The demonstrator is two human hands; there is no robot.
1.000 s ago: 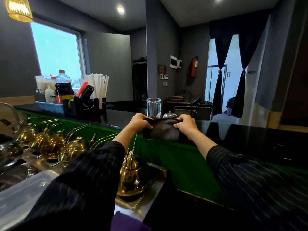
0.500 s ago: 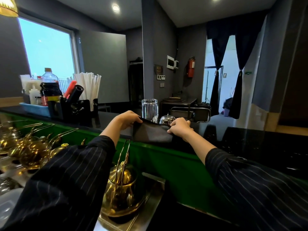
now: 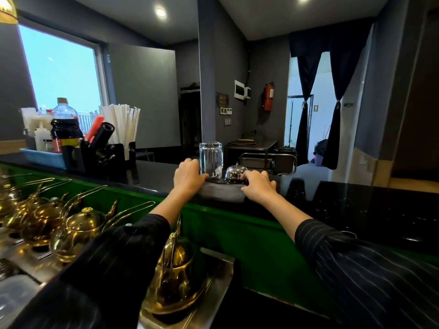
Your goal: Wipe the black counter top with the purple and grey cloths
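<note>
A grey cloth [image 3: 222, 192] lies flat on the black counter top [image 3: 356, 205], near its front edge. My left hand [image 3: 188, 178] presses down on the cloth's left end. My right hand [image 3: 257, 186] holds its right end, fingers curled over the far edge. Both arms reach over the green counter front. The cloth's far edge lies close to a clear glass [image 3: 211, 159] and a chrome bell [image 3: 235, 172]. No purple cloth is in view.
A black caddy [image 3: 95, 155] with straws, a dark sauce bottle [image 3: 64, 124] and a blue tray [image 3: 42, 157] stand on the counter's left. Several brass teapots [image 3: 78, 226] line the steel shelf below; one [image 3: 175, 279] sits under my left arm.
Both hands have lowered the grey cloth from the air and spread it flat on the counter, pushing it forward toward the glass and bell.
</note>
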